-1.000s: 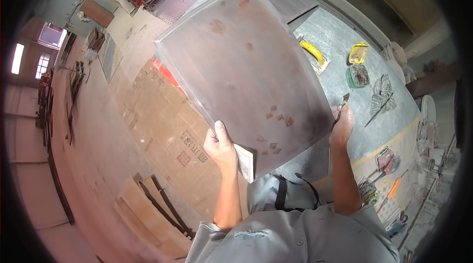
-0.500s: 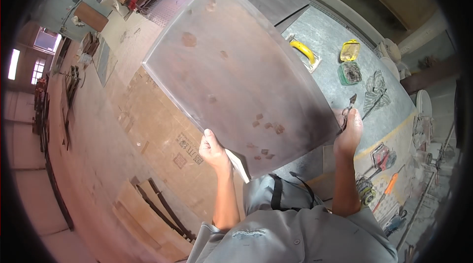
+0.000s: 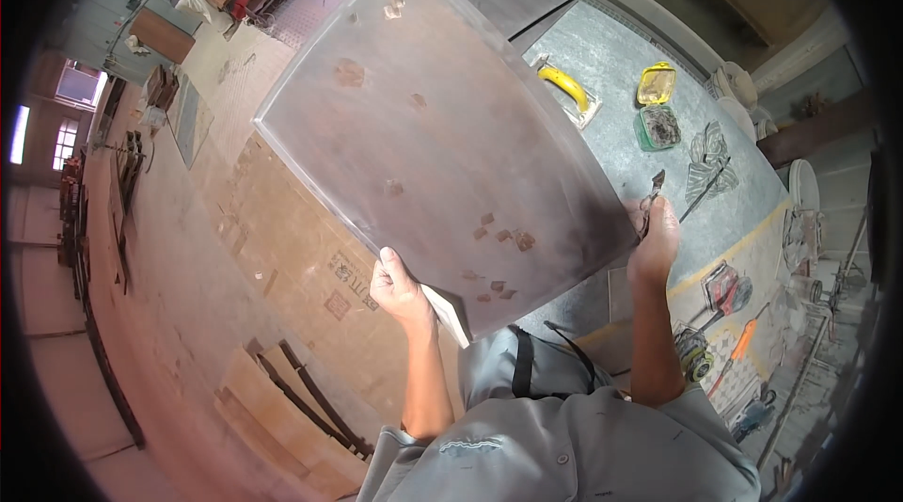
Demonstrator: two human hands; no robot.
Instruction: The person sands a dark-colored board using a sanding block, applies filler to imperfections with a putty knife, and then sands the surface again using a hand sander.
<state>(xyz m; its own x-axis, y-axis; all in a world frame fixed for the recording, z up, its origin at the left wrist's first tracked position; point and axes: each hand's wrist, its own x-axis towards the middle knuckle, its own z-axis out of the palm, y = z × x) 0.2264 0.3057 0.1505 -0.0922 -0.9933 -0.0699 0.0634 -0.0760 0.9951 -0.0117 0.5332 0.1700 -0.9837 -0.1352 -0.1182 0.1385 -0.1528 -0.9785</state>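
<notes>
A large grey-brown panel [image 3: 442, 144] with several brown patches on its face is held up tilted in front of me. My left hand [image 3: 400, 290] is closed on its near left edge, thumb along the rim. At the near right corner my right hand [image 3: 654, 243] is closed around the edge; a small dark-tipped tool [image 3: 657, 182] sticks up from its fingers, its kind unclear. Beyond that hand, on a grey-blue tabletop [image 3: 602, 163], lie a yellow-handled trowel [image 3: 564, 88], an open green-and-yellow box [image 3: 658, 128] with dark contents, and a crumpled striped cloth [image 3: 707, 163].
A thin dark rod [image 3: 704, 193] lies by the cloth. Nearer on the right are a red-and-grey tool [image 3: 722, 293], an orange-handled screwdriver [image 3: 746, 340] and a tape measure [image 3: 696, 363]. Cardboard [image 3: 292, 248] covers the floor at left, with wooden strips [image 3: 301, 398] near me.
The whole view has shifted slightly, so the panel, both hands and the tabletop things appear a little further left. Both hands keep the same hold on the panel.
</notes>
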